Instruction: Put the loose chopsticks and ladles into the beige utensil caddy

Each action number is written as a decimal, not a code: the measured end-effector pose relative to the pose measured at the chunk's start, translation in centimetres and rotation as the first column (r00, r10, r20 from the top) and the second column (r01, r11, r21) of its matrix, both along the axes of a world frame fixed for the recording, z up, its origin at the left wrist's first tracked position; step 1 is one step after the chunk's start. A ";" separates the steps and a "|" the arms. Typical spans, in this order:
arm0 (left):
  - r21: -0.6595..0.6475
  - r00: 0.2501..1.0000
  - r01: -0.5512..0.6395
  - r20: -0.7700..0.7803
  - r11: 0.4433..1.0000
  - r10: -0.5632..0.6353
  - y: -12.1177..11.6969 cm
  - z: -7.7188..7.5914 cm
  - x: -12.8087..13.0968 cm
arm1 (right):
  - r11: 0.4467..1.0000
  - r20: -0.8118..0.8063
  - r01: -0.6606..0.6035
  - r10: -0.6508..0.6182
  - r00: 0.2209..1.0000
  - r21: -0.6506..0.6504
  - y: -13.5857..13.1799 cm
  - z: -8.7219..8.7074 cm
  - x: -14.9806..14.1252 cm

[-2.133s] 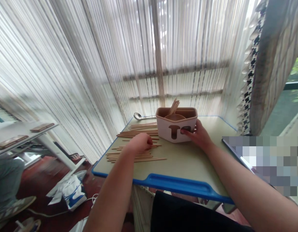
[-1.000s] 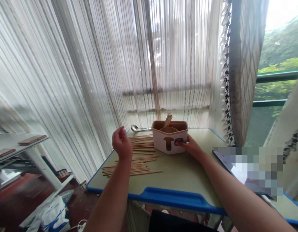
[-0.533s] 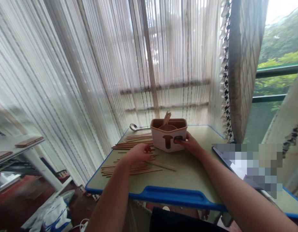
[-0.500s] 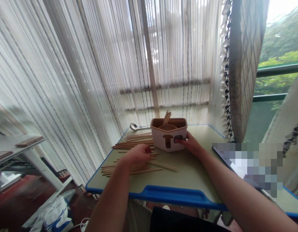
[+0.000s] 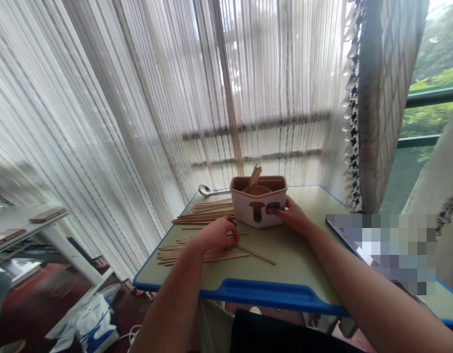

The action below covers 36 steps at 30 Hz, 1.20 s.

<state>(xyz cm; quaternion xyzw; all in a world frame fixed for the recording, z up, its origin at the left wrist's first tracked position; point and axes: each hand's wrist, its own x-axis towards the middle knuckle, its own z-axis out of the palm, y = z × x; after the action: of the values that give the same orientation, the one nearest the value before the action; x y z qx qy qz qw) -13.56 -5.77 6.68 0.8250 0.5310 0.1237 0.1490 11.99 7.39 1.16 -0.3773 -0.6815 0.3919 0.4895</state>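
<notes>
The white container [image 5: 243,211] stands upright on the pale surface [image 5: 307,255]; the right hand [image 5: 294,214] grasps it by its right end, thumb on the dark oval (set in the front wall, beside a mushroom-shaped opening) and the other fingers around the side; inside the container are a round brown insert [image 5: 259,190] and a bundle of light sticks [image 5: 255,176], leaning and poking above the brown rim.

Left of the container and nearer the wearer, the left hand [image 5: 222,235] is low over the surface, fingers bent, its fingertips at the upper end of a light stick [image 5: 259,254] that slants toward the front of the container's near side; whether it pinches that stick I cannot tell.

To the container's left lie loose rows of wooden sticks [image 5: 197,216], the darker ones near its base, others partly under the left forearm; behind these rows, left of the container, lies a slotted metal ladle [image 5: 204,190], handle toward the container.
</notes>
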 end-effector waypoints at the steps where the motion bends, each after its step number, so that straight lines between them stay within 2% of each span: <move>1: 0.017 1.000 0.009 0.023 1.000 -0.010 0.0 0.1 0.1 | 1.000 0.004 0.002 -0.002 1.000 0.001 0.0 0.1 -0.1; 5: 0.081 0.987 -0.005 0.160 0.997 -0.008 0.3 0.4 0.5 | 1.000 -0.028 -0.021 0.021 0.999 -0.009 -0.1 0.2 -0.5; 10: 0.079 0.950 -0.009 0.312 0.997 -0.016 0.4 0.5 0.4 | 1.000 -0.033 -0.024 0.024 0.999 -0.008 0.4 0.0 -0.9; 22: 0.046 0.941 -0.015 0.339 0.999 -0.002 0.5 0.2 0.3 | 1.000 -0.022 -0.028 0.028 0.999 -0.008 0.5 0.0 -1.2; 26: 0.026 0.905 -0.011 0.426 1.000 -0.001 0.1 0.6 0.6 | 0.999 -0.022 -0.029 0.028 0.999 -0.029 0.5 0.0 -1.2; 30: -0.030 0.795 -0.025 0.606 0.999 0.038 0.3 0.6 1.3 | 0.993 -0.083 -0.077 0.069 0.994 -0.094 0.5 -0.1 -1.4; 33: -0.024 0.621 -0.076 0.781 0.997 0.066 0.9 0.4 1.6 | 0.978 -0.152 -0.145 0.123 0.981 -0.147 0.6 0.0 -1.5; 36: 0.084 0.429 -0.252 0.903 0.964 0.034 1.5 0.6 1.5 | 0.946 -0.212 -0.248 0.203 0.956 -0.211 0.5 0.3 -1.1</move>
<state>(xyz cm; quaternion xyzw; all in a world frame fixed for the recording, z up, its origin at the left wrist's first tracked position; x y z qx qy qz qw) -12.11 -4.27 7.25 0.5970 0.4246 0.6064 0.3091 10.85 7.86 1.51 -0.3131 -0.6199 0.5572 0.4553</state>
